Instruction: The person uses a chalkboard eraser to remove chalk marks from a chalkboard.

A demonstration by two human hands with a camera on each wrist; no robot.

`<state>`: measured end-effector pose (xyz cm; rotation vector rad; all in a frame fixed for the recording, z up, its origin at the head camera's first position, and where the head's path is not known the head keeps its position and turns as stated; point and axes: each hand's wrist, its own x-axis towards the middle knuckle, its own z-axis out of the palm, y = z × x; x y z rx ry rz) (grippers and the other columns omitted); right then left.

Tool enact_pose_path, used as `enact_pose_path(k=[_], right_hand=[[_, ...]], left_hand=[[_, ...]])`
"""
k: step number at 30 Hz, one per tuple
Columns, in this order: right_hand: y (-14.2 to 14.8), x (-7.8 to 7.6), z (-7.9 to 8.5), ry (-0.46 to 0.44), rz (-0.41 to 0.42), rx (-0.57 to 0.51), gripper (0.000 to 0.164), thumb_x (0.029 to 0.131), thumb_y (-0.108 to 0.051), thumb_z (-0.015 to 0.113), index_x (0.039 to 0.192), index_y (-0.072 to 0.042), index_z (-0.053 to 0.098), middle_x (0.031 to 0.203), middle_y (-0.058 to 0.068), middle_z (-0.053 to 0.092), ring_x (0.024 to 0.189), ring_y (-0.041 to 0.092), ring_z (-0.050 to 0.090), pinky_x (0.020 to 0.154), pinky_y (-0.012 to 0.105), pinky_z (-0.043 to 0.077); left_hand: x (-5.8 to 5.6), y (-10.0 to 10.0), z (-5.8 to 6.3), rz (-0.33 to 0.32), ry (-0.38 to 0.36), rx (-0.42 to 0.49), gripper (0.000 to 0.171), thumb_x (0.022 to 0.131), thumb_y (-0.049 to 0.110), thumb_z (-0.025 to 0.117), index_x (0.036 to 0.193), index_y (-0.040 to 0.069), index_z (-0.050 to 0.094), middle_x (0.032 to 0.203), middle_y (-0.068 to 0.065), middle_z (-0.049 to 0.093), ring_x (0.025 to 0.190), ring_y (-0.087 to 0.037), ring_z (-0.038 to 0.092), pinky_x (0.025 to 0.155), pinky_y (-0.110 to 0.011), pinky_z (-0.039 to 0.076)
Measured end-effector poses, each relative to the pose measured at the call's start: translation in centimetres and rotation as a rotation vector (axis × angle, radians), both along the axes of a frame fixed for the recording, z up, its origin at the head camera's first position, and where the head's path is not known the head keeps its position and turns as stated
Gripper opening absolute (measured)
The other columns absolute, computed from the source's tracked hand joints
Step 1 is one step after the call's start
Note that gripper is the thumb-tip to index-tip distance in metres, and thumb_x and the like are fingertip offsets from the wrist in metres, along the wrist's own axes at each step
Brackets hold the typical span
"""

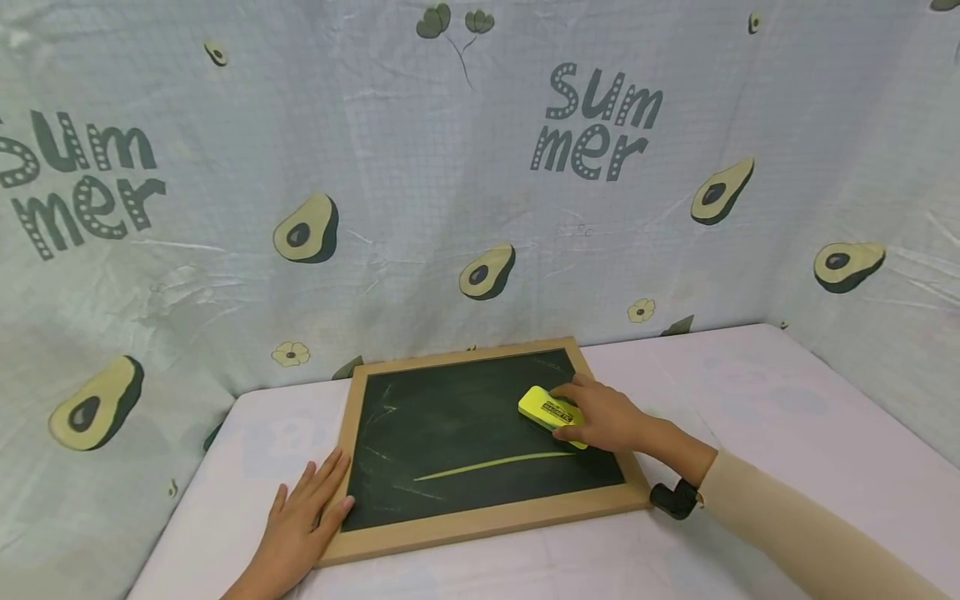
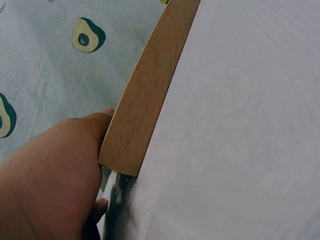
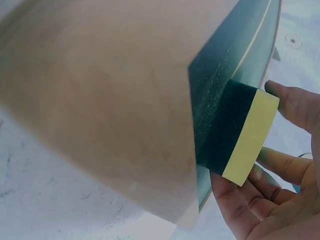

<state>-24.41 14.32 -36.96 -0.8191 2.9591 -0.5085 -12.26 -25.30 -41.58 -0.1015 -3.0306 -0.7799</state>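
A chalkboard (image 1: 450,417) with a light wooden frame lies on the table. A single yellow chalk line (image 1: 491,466) runs across its lower part, and faint chalk smudges show on its left side. My right hand (image 1: 603,412) grips a yellow eraser (image 1: 538,406) with a dark felt side, over the board's right part. In the right wrist view the felt (image 3: 227,127) faces the board, with thumb and fingers on opposite edges of the yellow body. My left hand (image 1: 300,525) rests on the frame's left side near the lower left corner, its fingers extended along the wood.
A pale cloth (image 1: 750,400) covers the table around the board. Behind it hangs a light curtain (image 1: 405,167) printed with avocados and lettering, close to the board's far edge. A black device (image 1: 675,500) is strapped at the right wrist, by the frame's lower right corner.
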Motion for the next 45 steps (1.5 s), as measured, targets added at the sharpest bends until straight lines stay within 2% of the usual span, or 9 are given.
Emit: enact_pose_path(k=[14, 20, 29, 36, 45], right_hand=[[-0.8, 0.2, -0.2, 0.024, -0.036, 0.007, 0.059, 0.072, -0.037, 0.073, 0.120, -0.009, 0.055, 0.096, 0.000, 0.050, 0.073, 0.011, 0.045, 0.063, 0.026, 0.041], [-2.1, 0.4, -0.1, 0.050, -0.001, 0.021, 0.058, 0.072, -0.037, 0.072, 0.119, -0.006, 0.055, 0.093, 0.001, 0.051, 0.070, 0.010, 0.044, 0.060, 0.025, 0.039], [-4.8, 0.9, -0.2, 0.042, 0.072, 0.005, 0.058, 0.075, -0.039, 0.069, 0.121, -0.007, 0.053, 0.093, 0.000, 0.048, 0.068, 0.010, 0.045, 0.059, 0.024, 0.040], [-8.1, 1.4, -0.3, 0.068, 0.080, 0.069, 0.060, 0.076, -0.044, 0.067, 0.122, -0.008, 0.053, 0.099, 0.003, 0.050, 0.068, 0.011, 0.046, 0.057, 0.024, 0.039], [-12.9, 2.4, -0.1, 0.079, 0.158, 0.113, 0.061, 0.077, -0.047, 0.064, 0.123, -0.010, 0.051, 0.096, 0.001, 0.050, 0.067, 0.009, 0.045, 0.054, 0.021, 0.039]], left_hand=[[0.0, -0.1, -0.1, 0.004, -0.003, -0.003, 0.069, 0.088, 0.057, 0.036, 0.142, 0.015, 0.025, 0.146, -0.009, 0.018, 0.130, -0.043, 0.007, 0.092, -0.066, -0.005], [-0.2, -0.2, -0.1, -0.002, 0.010, -0.004, 0.069, 0.088, 0.057, 0.037, 0.142, 0.015, 0.026, 0.146, -0.009, 0.018, 0.130, -0.043, 0.008, 0.092, -0.067, -0.005], [0.0, -0.1, -0.2, -0.002, 0.025, -0.005, 0.069, 0.088, 0.056, 0.038, 0.141, 0.014, 0.027, 0.145, -0.010, 0.020, 0.129, -0.044, 0.010, 0.092, -0.067, -0.004], [-0.1, -0.1, -0.1, 0.007, -0.005, -0.015, 0.073, 0.086, 0.059, 0.037, 0.141, 0.013, 0.026, 0.146, -0.011, 0.019, 0.129, -0.044, 0.008, 0.092, -0.066, -0.005], [0.0, -0.1, -0.3, 0.008, 0.005, -0.006, 0.071, 0.087, 0.059, 0.037, 0.141, 0.014, 0.027, 0.146, -0.011, 0.019, 0.130, -0.042, 0.007, 0.093, -0.065, -0.007]])
